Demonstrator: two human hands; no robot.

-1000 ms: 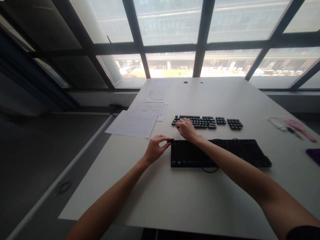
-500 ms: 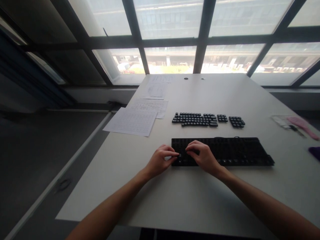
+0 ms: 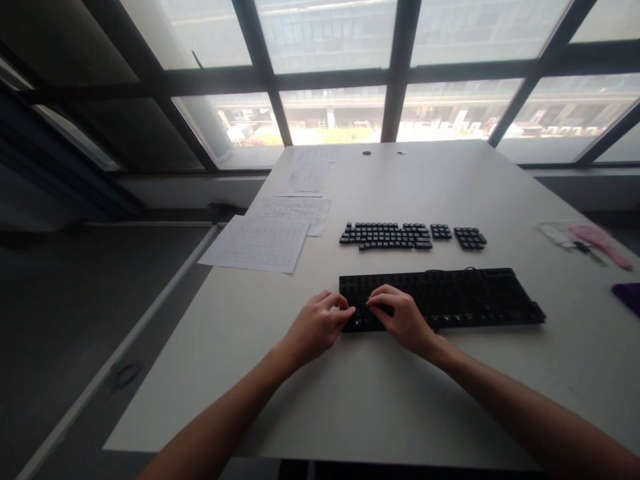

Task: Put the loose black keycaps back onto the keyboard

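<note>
Office: desk [image 3: 450, 400], keyboard [image 3: 450, 297], papers [image 3: 257, 243]

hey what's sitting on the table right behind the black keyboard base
Behind the keyboard base lie loose keycaps laid out in keyboard order, in three groups. The left hand and right hand cover the base's near left corner, so what is under them cannot be seen.

White counter [image 3: 450, 413] abuts dark-framed windows [image 3: 400, 87] at 12 o'clock; daylight enters; dark floor [image 3: 75, 320] at 9 o'clock.

A long black keyboard base [image 3: 450, 297], most of its sockets bare, lies flat near the counter's front edge, with loose black keycaps [image 3: 410, 236] laid in rows just behind it.
</note>
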